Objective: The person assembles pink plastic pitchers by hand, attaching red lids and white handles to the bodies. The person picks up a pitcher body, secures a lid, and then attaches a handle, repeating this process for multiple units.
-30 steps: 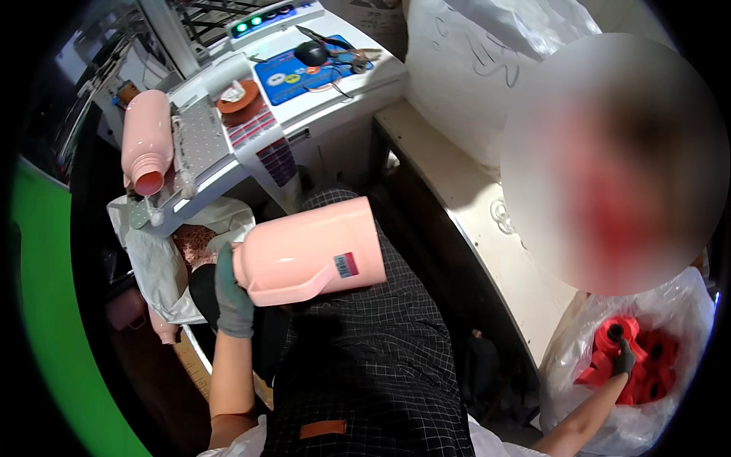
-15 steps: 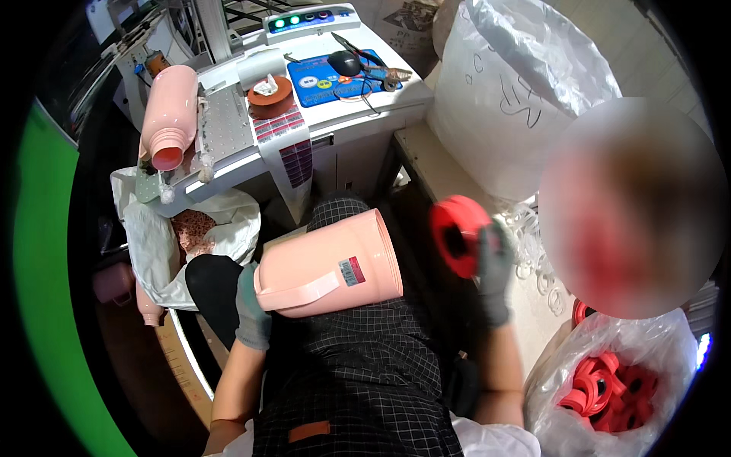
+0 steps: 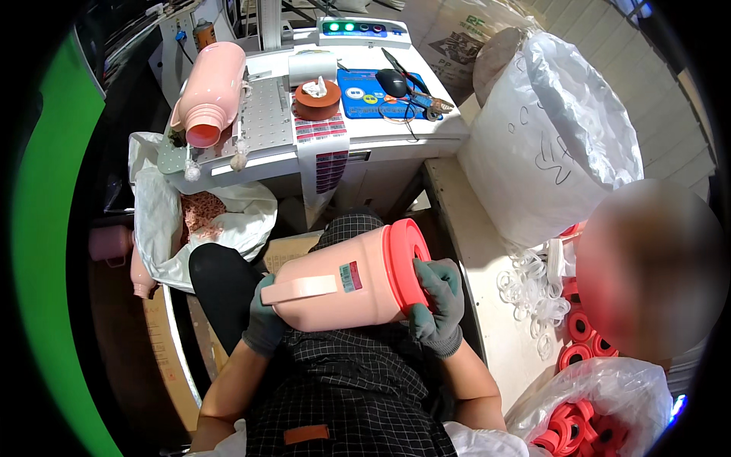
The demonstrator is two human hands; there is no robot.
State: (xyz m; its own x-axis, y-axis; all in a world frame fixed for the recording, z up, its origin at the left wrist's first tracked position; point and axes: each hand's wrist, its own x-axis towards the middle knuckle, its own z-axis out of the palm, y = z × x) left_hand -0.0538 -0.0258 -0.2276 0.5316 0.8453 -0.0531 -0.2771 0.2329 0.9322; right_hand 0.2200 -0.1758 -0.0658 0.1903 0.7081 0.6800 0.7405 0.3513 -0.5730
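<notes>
Across my lap lies a pale pink plastic jug [image 3: 335, 266] with a handle [image 3: 301, 289] and a small barcode label [image 3: 351, 276]. Its base end rests against my left hand [image 3: 265, 324], gloved in grey and closed round it. A red ring-shaped lid [image 3: 402, 263] sits at the jug's mouth on the right. My right hand [image 3: 439, 305], also gloved, has its fingers bent over the lid's outer face and rim. Whether the lid is screwed down cannot be told.
A pink bottle [image 3: 213, 84] lies on the white machine table [image 3: 381, 141]. Red lids fill a clear bag [image 3: 640, 388] at lower right. White rings [image 3: 533, 293] lie on a side bench [image 3: 464, 206] by a large white sack [image 3: 525, 145]. A white bag [image 3: 255, 209] holds pink scraps.
My right hand has brought the red lid leftward from beside the jug onto its mouth. My left hand stays at the jug's base. The whole view has shifted a little.
</notes>
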